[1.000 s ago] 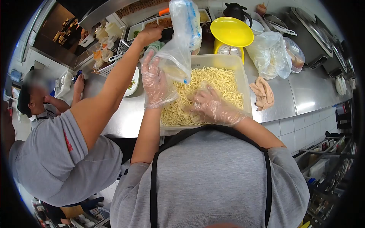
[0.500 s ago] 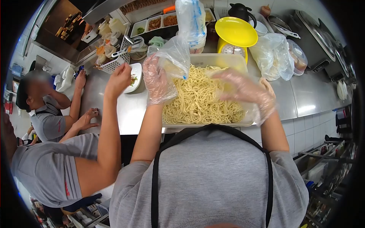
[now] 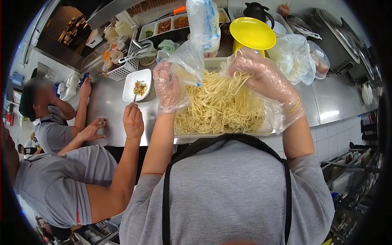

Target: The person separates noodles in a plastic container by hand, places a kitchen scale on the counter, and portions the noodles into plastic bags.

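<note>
A pale rectangular tub (image 3: 267, 130) in front of me holds a heap of yellow noodles (image 3: 216, 110). My right hand (image 3: 263, 75), in a clear plastic glove, is closed on a bunch of noodles lifted above the heap; strands trail down from it. At the tub's left side, my gloved left hand (image 3: 167, 87) grips a clear plastic bag (image 3: 185, 59), whose mouth spreads over the noodles' edge. The fingers of that hand are partly hidden by the crinkled plastic.
A yellow dial scale (image 3: 253, 32) stands behind the tub, beside a tall wrapped plastic stack (image 3: 204, 24). At right lies a filled plastic bag (image 3: 292, 59). On the left, a co-worker's hand (image 3: 133, 120) holds a utensil in a white bowl (image 3: 131, 77); another person leans on the counter.
My right hand has closed on noodles and risen with them, towards the scale. My left hand stays with the bag. The co-worker's hand has moved down from above the white bowl.
</note>
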The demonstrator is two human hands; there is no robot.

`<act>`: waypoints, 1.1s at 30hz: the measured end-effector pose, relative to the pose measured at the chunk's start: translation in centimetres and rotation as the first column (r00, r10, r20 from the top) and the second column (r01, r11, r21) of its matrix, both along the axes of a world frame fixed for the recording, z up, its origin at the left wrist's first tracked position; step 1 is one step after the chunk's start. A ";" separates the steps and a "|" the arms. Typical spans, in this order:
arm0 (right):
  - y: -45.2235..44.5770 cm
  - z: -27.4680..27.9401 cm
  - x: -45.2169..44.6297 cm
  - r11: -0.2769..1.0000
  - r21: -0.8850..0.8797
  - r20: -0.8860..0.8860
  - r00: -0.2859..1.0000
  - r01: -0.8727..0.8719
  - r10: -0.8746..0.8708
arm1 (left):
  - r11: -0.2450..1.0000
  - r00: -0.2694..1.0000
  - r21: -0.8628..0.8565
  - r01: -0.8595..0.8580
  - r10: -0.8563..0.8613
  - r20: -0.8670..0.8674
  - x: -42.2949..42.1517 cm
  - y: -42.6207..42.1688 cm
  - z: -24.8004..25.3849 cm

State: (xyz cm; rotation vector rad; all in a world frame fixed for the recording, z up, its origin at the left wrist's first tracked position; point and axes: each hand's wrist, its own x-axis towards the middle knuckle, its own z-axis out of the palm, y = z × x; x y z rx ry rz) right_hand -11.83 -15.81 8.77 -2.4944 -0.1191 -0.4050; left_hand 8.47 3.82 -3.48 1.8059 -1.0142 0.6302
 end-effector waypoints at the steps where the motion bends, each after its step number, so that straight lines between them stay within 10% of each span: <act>1: -0.1 -0.2 0.2 0.998 -0.058 0.067 0.998 0.013 -0.009 | 1.000 1.000 0.003 -0.003 0.003 -0.008 -0.1 -0.1 -0.1; 4: -0.3 -5.7 0.6 0.997 -0.073 0.054 0.998 -0.005 0.009 | 0.975 0.960 -0.166 0.145 -0.179 -0.215 -0.8 -0.8 -0.9; 7: 0.2 -11.4 -0.2 0.977 -0.161 -0.183 0.968 0.141 -0.170 | 0.978 0.965 0.206 0.041 -0.092 0.244 -1.2 -0.8 -0.6; 9: -1.5 -13.1 0.2 0.982 -0.142 -0.293 0.942 0.125 -0.163 | 0.868 0.967 0.425 0.256 -0.236 -0.101 -2.2 -2.1 -1.7; 12: -2.9 -11.8 0.6 0.999 -0.012 -0.209 0.977 0.037 -0.039 | 0.636 0.974 0.737 0.228 -0.157 -0.165 -4.0 -2.6 0.3; 21: -1.8 1.8 0.2 0.994 -0.092 0.214 0.976 0.062 -0.041 | 0.891 0.887 0.308 0.332 -0.184 -0.423 -1.7 -2.6 -1.3; 25: -1.6 -5.3 1.3 1.000 0.023 -0.341 0.940 0.003 0.005 | 0.895 0.860 0.164 0.415 -0.327 -0.392 -1.2 -2.3 -2.4; 27: -0.5 -10.4 1.6 0.991 0.131 -0.340 0.940 0.014 0.032 | 0.887 0.842 0.249 0.388 -0.231 -0.488 -1.4 -2.6 -2.4; 29: 2.0 -12.0 2.0 0.946 -0.280 -0.284 0.927 0.163 -0.243 | 0.847 0.863 0.345 0.404 -0.228 -0.451 -2.4 -2.3 -1.8; 33: -1.7 -9.7 3.1 0.999 -0.045 -0.275 0.961 -0.024 0.011 | 0.642 0.974 0.733 0.226 -0.124 -0.192 -3.0 -2.4 -1.2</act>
